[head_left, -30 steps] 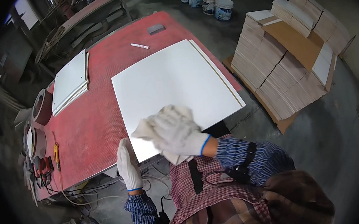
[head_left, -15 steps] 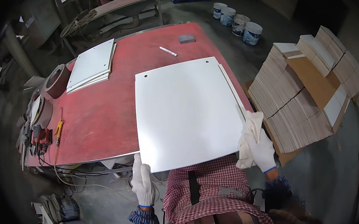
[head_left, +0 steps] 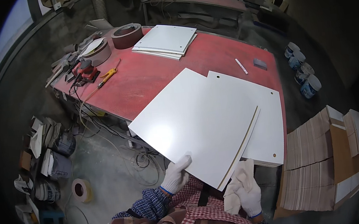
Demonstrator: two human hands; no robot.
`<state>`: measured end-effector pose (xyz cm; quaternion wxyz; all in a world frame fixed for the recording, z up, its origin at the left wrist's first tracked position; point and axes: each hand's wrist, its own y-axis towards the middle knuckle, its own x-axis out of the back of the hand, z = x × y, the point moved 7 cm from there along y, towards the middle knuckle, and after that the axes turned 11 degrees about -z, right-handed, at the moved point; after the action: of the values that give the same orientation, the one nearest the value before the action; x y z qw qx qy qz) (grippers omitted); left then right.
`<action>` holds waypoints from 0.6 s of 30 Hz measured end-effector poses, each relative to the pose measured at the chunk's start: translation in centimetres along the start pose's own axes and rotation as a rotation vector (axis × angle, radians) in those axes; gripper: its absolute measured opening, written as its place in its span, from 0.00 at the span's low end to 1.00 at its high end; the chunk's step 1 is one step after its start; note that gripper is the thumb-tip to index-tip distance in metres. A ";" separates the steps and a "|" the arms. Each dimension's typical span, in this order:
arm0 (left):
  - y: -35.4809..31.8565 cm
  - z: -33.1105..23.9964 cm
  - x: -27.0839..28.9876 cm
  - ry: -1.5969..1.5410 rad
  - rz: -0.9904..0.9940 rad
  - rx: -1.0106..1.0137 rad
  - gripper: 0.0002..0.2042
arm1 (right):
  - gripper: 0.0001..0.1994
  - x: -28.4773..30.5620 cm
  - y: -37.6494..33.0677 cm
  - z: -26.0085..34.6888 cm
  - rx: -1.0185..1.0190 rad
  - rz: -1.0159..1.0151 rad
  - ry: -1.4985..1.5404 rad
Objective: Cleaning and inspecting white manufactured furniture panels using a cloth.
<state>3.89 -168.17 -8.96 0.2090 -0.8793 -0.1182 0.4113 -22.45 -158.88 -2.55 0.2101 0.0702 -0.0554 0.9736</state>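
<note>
white panel (head_left: 193,119), red table (head_left: 149,78)

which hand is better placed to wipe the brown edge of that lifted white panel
Right. The right hand holds a cloth right at the panel's brown edge, while the left hand grips its near corner.

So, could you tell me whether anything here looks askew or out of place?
Only the top white panel: gripped by the left hand and the right hand, it sits rotated, overhanging the red table, out of line with the panel underneath.

two large white panels (head_left: 198,123), four paint cans (head_left: 302,70), one tape roll (head_left: 82,190)
</note>
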 end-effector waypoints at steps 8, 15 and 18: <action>-1.7 -9.2 4.4 -0.138 -0.049 -0.183 0.16 | 0.26 5.3 2.2 0.1 0.055 -0.276 0.286; 4.7 -16.2 7.7 -0.173 -0.080 -0.383 0.12 | 0.28 6.0 1.9 1.2 0.077 -0.310 0.112; 8.7 -17.9 8.4 -0.157 -0.149 -0.456 0.10 | 0.27 6.8 1.5 0.9 0.086 -0.348 -0.017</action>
<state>23.40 -177.47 -8.38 0.0251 -0.8579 -0.2881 0.4247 -29.10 -157.68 -0.67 0.3719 0.0961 -0.0024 0.9233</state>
